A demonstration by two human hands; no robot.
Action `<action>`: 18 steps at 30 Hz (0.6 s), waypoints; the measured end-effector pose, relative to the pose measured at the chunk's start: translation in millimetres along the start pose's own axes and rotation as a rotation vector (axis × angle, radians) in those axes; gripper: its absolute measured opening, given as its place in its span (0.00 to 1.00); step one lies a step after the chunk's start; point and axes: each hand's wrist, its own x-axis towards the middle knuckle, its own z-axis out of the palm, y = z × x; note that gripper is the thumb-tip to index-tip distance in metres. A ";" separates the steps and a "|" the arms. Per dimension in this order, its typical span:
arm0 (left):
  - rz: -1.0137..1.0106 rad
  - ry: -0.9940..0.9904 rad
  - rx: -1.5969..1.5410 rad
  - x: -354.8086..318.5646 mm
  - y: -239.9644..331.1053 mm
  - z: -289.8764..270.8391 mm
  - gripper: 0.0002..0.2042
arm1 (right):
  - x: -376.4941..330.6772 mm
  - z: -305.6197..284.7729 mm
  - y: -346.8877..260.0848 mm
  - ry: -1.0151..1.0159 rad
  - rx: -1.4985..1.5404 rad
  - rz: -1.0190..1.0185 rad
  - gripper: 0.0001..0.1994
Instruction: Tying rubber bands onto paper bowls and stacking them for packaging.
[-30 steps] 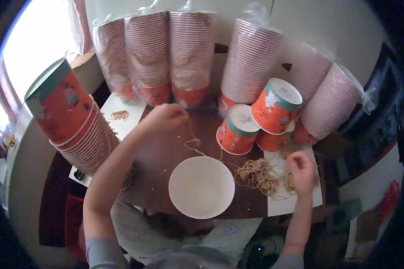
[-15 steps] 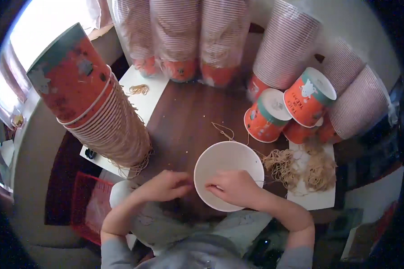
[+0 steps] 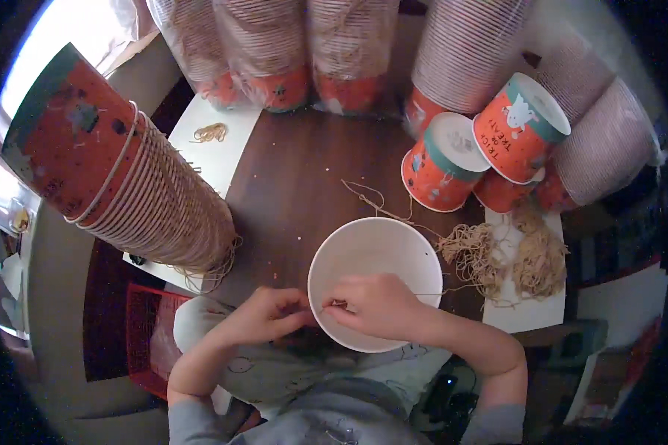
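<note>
String (image 3: 338,303) — a thin strand — is pinched between the fingertips of both hands at the near rim of the white cup (image 3: 375,252); left hand (image 3: 269,313) and right hand (image 3: 375,305) nearly touch.

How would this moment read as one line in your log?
left hand: at rim of white cup | right hand: pinching thin string at cup rim | string bundles: on white sheet, right | cup stack: left

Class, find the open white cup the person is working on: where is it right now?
In the head view the white cup sits low and centre on the brown table, both hands at its near rim, with piles of tan string just right.
</note>
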 end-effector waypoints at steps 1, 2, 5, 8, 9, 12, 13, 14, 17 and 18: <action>-0.053 -0.009 -0.064 -0.1 1.0 0.7 0.09 | 0.7 -1.3 -0.3 -0.025 0.044 0.016 0.08; -0.106 -0.017 -0.128 -0.1 1.8 0.9 0.09 | 0.8 -2.1 -0.4 -0.026 0.046 0.018 0.08; -0.060 -0.020 -0.086 1.0 4.1 -1.0 0.09 | 0.9 -2.0 0.0 -0.029 0.060 0.024 0.08; -0.024 -0.017 -0.080 0.6 1.4 -1.0 0.08 | 0.8 -0.1 0.6 0.034 0.015 -0.018 0.05; -0.026 -0.016 -0.080 0.1 1.4 -0.4 0.08 | 1.0 -0.4 0.0 0.032 0.020 -0.015 0.05; -0.044 -0.016 -0.153 -0.5 2.0 0.5 0.08 | 1.7 1.5 0.1 0.020 0.014 -0.011 0.05; -0.057 -0.025 -0.135 -0.3 4.0 -0.4 0.08 | 1.8 2.2 0.2 0.012 0.002 -0.009 0.05; -0.070 -0.034 -0.117 -0.4 5.6 -0.9 0.08 | 1.9 2.5 0.1 0.011 0.002 -0.009 0.05; -0.068 0.005 -0.147 -0.6 8.9 1.2 0.08 | 2.6 2.3 -1.1 -0.005 -0.013 -0.020 0.05; -0.067 0.007 -0.148 -0.4 7.3 2.0 0.08 | 2.9 1.9 -1.5 -0.019 0.012 -0.017 0.06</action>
